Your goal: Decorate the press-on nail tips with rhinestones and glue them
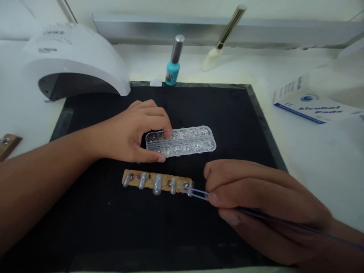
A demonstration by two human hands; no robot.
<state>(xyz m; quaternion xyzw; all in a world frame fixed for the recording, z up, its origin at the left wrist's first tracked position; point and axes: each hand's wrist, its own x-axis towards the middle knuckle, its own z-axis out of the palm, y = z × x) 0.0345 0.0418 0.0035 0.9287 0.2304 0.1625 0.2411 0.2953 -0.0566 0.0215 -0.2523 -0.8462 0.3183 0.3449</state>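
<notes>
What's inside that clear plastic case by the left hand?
The clear plastic case holds tiny sparkly pieces in two rows of compartments, mostly silvery, darker at upper left. Fingers of the left hand cover parts of the left-end compartments, so what lies beneath them is hidden.

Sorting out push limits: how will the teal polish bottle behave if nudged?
The teal polish bottle would probably tip rather than slide far, given the tall silver cap above its short body. Looks rounded, so it may roll once down. Likely rigid; no soft parts show.
</notes>
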